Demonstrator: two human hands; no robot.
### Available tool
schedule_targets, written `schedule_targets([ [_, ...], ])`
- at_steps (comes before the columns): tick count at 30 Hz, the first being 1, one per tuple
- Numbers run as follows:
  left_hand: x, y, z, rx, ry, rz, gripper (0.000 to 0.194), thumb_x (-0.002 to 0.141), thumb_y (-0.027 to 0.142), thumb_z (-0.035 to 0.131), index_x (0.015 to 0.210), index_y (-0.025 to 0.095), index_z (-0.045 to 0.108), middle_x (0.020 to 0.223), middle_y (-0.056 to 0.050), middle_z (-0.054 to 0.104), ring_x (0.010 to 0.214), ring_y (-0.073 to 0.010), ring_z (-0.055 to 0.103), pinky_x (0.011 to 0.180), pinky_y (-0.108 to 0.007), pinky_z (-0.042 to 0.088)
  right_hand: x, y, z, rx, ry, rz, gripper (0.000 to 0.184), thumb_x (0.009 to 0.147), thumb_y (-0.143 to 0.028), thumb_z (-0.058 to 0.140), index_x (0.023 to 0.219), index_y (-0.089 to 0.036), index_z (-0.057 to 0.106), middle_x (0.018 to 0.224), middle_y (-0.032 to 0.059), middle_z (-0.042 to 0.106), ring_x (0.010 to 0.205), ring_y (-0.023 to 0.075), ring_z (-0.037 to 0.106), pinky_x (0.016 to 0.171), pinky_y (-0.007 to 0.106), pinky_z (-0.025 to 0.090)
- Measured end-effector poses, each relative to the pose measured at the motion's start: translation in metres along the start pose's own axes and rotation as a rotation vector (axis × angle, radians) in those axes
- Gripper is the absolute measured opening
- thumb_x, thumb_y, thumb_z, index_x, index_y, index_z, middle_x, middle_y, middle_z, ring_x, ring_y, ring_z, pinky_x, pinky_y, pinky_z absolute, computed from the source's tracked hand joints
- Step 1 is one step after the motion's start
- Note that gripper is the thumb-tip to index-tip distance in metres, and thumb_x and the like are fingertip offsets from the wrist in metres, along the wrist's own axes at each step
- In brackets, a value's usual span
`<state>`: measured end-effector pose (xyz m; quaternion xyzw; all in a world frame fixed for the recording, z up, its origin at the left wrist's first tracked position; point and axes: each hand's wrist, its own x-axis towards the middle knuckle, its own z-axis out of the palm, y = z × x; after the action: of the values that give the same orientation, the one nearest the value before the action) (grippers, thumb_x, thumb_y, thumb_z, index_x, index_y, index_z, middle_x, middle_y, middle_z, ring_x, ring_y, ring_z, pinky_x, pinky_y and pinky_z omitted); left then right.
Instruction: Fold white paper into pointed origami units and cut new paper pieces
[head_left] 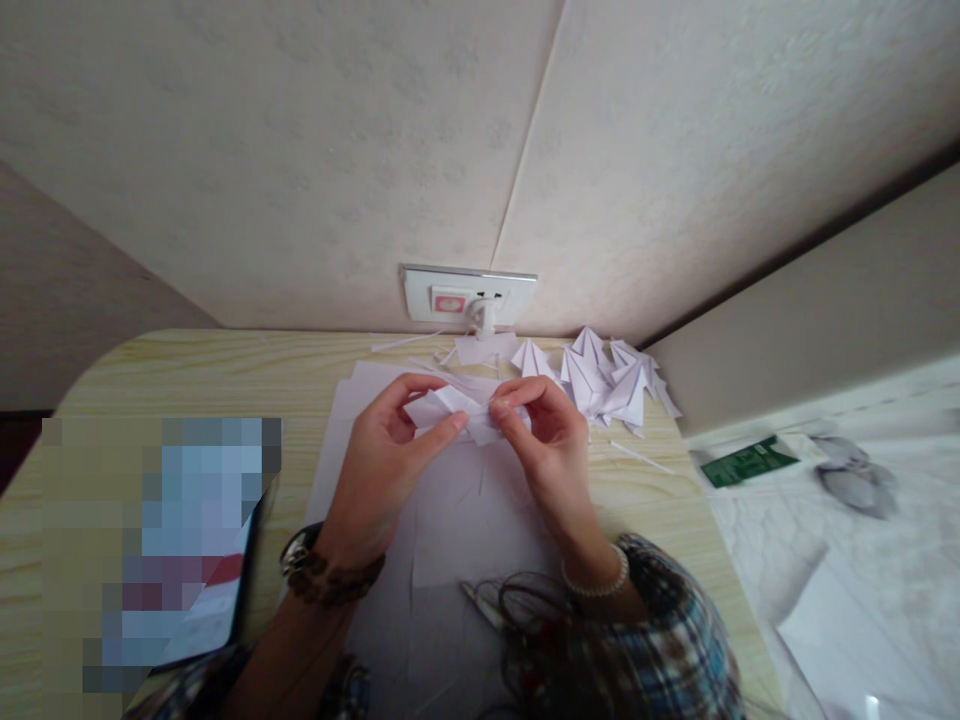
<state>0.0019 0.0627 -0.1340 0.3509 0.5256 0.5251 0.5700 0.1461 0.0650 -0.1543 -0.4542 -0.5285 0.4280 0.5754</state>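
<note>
My left fingers [454,423] and right fingers [506,410] pinch the folded paper [450,399] at twelve o'clock, above white sheets [450,520]; uneven pressure could skew a crease, and a slip toward two o'clock could scatter the folded pieces [592,375].

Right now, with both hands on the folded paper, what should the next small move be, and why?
Probably have the right hand press along the fold while the left hand steadies the folded paper: both hands pinch it, and its flaps look angled rather than flat, whereas the pointed paper pieces beyond the right hand show crisp creases.
</note>
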Motion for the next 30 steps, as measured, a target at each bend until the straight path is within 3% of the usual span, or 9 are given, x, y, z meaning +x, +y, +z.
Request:
schedule_targets([
  [8,-0.0012,0.0019,0.0005,0.081,-0.024,0.060,0.029,0.064,0.022,0.080,0.091,0.022,0.069,0.094,0.001,0.073,0.080,-0.0167,0.068,0.070,-0.026,0.053,0.0011,0.0015,-0.0015,-0.005,0.009,-0.025,0.014,0.084,-0.015,0.070,0.075,-0.024,0.063,0.080,-0.0035,0.064,0.082,0.0140,0.061,0.080,0.030,0.045],
  [17,-0.0004,-0.0002,-0.0009,0.113,0.000,0.086,0.028,0.066,0.025,0.081,0.089,0.023,0.067,0.086,0.001,0.073,0.078,-0.0178,0.068,0.065,-0.026,0.053,0.0001,0.0017,0.0007,-0.032,-0.016,-0.029,0.014,0.084,-0.015,0.070,0.075,-0.024,0.063,0.080,-0.0037,0.064,0.081,0.0137,0.061,0.080,0.030,0.045],
  [23,-0.0002,0.0018,-0.0013,0.122,0.011,0.095,0.022,0.065,0.022,0.078,0.084,0.024,0.065,0.088,0.002,0.071,0.082,-0.0184,0.068,0.066,-0.027,0.053,0.0011,0.0005,-0.0004,-0.060,-0.027,0.022,0.008,0.084,-0.020,0.070,0.086,-0.025,0.064,0.082,-0.0030,0.064,0.079,0.0149,0.060,0.076,0.030,0.047],
  [30,-0.0005,0.0025,-0.0015,0.142,-0.001,0.083,0.025,0.065,0.024,0.080,0.085,0.024,0.065,0.084,0.002,0.071,0.074,-0.0170,0.067,0.063,-0.026,0.052,0.0022,-0.0011,-0.0040,-0.140,-0.054,-0.024,0.017,0.087,-0.022,0.066,0.070,-0.023,0.062,0.074,-0.0027,0.060,0.076,0.0152,0.057,0.073,0.031,0.043],
])
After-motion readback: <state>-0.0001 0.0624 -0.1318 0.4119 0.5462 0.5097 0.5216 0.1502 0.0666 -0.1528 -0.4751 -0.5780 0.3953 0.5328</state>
